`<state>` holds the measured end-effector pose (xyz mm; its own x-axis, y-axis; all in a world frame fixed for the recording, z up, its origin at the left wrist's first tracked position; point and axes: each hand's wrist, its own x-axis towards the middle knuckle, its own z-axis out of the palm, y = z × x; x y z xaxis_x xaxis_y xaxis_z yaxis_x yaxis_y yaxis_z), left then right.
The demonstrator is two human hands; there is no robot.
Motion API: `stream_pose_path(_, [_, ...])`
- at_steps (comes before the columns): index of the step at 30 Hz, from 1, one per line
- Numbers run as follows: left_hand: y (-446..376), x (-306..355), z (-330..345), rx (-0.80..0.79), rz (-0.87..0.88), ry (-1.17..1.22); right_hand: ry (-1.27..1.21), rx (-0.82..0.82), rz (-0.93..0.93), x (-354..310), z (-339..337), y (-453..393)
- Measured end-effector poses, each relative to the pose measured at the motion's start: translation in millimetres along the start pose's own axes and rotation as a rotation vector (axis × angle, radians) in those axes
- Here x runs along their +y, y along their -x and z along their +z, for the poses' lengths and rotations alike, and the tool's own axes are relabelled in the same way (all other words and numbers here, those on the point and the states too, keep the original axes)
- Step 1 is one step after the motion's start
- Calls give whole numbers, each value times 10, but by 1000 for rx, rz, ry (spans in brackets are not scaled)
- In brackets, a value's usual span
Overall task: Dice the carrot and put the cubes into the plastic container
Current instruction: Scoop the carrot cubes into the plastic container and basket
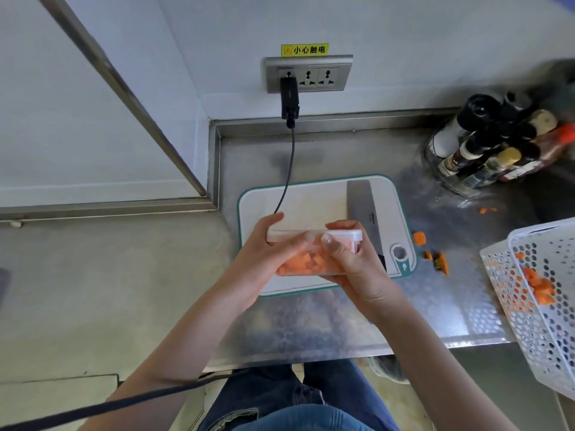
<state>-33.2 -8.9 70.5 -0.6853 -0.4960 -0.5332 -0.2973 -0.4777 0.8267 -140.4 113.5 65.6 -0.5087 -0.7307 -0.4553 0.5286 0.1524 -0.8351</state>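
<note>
Holding the plastic container (314, 253) left-right above the cutting board (311, 200), your left hand (264, 259) and right hand (348, 262) grip its ends equally.

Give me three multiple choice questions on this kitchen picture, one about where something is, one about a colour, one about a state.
1. Where does the steel cleaver lie?
A. On the white cutting board with the teal rim
B. In the white perforated plastic basket
C. On the floor

2. What colour is the warning label above the wall socket panel?
A. Red
B. Yellow
C. Green

3. What state is the clear plastic container of orange carrot cubes in?
A. Standing alone on the steel counter
B. Empty in the basket
C. Held by both hands with its white lid on

Answers: 1 A, its blade rests on the board's right part. 2 B, the strip is yellow with black characters. 3 C, the left hand and right hand grip it, lid on top.
</note>
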Motion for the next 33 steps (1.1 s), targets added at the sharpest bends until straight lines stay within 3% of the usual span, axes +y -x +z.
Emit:
stream_pose_path(7, [91,-36,76,-26,116,26,42,-62,-71,1,-36,69])
stream_pose_path(11, [17,54,63,-91,118,0,4,19,17,-129,-2,76])
stream_pose_path(14, [8,5,145,-153,290,-210,12,20,128,-261,-23,77])
stream_pose_path(17, [108,20,195,24,475,-410,138,-54,163,-404,-76,177])
stream_pose_path(19, [216,120,215,92,612,-430,289,-105,2,-484,-129,254])
stream_pose_path(21, [324,213,248,90,658,-384,440,-109,-322,-569,-156,324])
stream_pose_path(23, [415,263,301,72,685,-326,509,-142,-519,-616,-149,354])
stream_pose_path(28, [525,391,415,-21,699,-236,503,-52,-707,-652,-93,406])
stream_pose_path(33, [504,406,455,-36,679,-234,507,55,-694,-641,-72,429])
